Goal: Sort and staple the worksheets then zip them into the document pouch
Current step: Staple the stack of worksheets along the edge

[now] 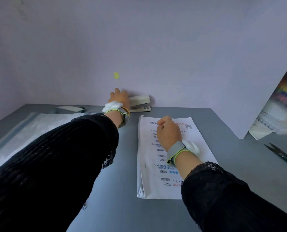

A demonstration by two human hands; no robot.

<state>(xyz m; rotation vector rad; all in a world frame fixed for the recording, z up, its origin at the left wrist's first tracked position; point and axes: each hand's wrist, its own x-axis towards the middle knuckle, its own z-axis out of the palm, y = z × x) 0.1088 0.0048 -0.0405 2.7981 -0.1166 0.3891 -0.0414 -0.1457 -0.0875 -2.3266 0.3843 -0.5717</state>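
Worksheets (149,164) under fisted right hand (168,133); left hand (120,97) on stapler (140,103).

Left hand (120,97) on stapler (140,103); right fist (168,133) on worksheets (149,164).

Print shows up on the top worksheet (149,153) of the stack, and the right hand (168,133) covers a good part of it. The heading line starts "一年级下" in dark characters, then the hand cuts in, and red characters I can't make out follow on the far side. A QR code (188,126) sits at the sheet's upper right corner. Down the left margin run item numbers "2." and "3.", the lines beside them too small to read. Near the bottom, "12 -" stands in large digits. The stapler (140,102) base carries a dark label, illegible from here.
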